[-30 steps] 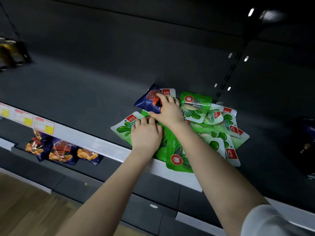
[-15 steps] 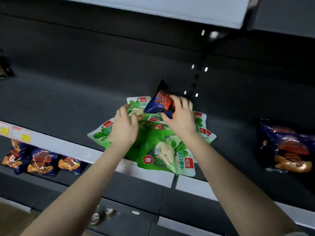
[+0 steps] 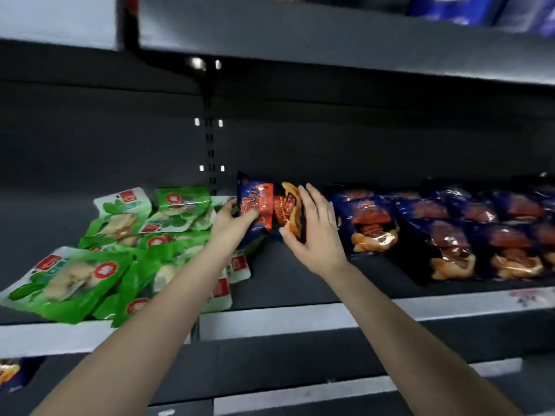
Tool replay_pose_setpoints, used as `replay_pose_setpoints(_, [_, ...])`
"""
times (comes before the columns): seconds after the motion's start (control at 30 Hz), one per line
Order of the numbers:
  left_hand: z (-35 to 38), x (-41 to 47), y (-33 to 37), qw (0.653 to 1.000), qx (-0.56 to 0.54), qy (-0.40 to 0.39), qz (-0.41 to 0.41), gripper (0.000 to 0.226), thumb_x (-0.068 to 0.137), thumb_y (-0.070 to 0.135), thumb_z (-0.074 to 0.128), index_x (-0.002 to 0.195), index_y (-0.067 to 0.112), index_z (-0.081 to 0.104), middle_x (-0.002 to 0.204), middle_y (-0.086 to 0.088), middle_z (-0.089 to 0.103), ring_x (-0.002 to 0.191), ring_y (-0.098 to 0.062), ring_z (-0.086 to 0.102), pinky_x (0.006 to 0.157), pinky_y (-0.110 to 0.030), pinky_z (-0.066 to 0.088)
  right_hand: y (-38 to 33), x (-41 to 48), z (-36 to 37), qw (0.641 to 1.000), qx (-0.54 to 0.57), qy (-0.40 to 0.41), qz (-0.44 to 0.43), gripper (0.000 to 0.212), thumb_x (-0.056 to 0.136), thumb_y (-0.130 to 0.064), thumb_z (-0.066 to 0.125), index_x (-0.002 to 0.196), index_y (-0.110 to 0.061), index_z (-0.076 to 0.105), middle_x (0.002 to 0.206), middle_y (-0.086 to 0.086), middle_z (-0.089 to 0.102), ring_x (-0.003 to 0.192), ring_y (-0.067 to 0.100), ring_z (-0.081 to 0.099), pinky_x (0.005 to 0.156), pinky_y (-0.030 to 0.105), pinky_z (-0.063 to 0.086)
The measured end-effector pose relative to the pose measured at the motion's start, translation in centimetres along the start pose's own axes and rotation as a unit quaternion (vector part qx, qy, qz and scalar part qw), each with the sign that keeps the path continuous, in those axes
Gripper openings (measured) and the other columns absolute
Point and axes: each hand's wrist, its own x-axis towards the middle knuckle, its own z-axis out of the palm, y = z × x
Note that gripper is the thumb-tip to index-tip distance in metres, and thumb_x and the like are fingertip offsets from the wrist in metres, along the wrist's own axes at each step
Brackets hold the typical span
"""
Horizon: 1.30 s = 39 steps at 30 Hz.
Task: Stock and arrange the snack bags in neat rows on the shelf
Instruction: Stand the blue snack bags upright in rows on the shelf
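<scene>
A dark blue snack bag (image 3: 267, 208) with orange print is held up above the shelf (image 3: 288, 280), between a loose heap of green bags (image 3: 126, 244) on the left and rows of matching blue bags (image 3: 444, 229) on the right. My left hand (image 3: 232, 222) grips its left edge, thumb on the front. My right hand (image 3: 315, 229) grips its right edge, fingers curled behind it and thumb in front. The green bags overlap untidily; some hang over the shelf's front lip.
A white price rail (image 3: 300, 319) runs along the shelf front. The shelf above (image 3: 330, 40) overhangs and carries blue packs (image 3: 480, 9) at the top right. A lower shelf shows a blue bag (image 3: 9, 372) at the bottom left. A slotted upright (image 3: 210, 139) divides the back wall.
The blue bag was lifted off the green heap and carried right toward the blue rows. My left hand left the green bags and joined the right on the blue bag.
</scene>
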Motion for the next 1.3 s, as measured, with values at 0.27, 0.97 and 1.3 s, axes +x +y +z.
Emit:
replay_pose_setpoints(0.27, [6.7,-1.5,-0.5,0.997,-0.005,-0.077,0.02,0.03,0.085,0.008,0.063,0.112,0.015,0.053,0.088,0.003,0.061,0.079,-0.012,0.059,0.068,-0.016,0.048,5.2,-3.0,-4.6,0.977,0.082,0.035,0.193,0.081,0.09,-0.053,0.051,0.152,-0.018,0.013,0.158,0.004,0.01,0.146,0.021,0.011,0.114,0.048,0.028])
replay_pose_setpoints(0.97, [11.3,-2.2,-2.6,0.949,0.205,-0.168,0.17,0.044,0.094,0.023,0.052,0.137,0.018,0.04,0.129,-0.001,0.053,0.114,-0.014,0.05,0.093,-0.021,0.033,9.3,-6.1,-8.1,0.959,0.014,0.019,0.283,0.072,0.094,-0.051,0.043,0.151,-0.019,0.015,0.135,0.009,0.054,0.103,0.023,0.063,0.08,0.035,0.052])
replay_pose_setpoints(1.3, [13.9,-1.6,-6.0,0.895,0.392,-0.183,0.109,0.043,0.094,0.019,0.043,0.135,0.01,0.04,0.133,-0.02,0.047,0.124,-0.036,0.043,0.102,-0.037,0.035,11.9,-5.4,-8.1,0.945,-0.021,0.027,0.325,0.065,0.097,-0.041,0.043,0.151,-0.015,0.017,0.149,0.01,0.035,0.131,0.027,0.043,0.092,0.041,0.05])
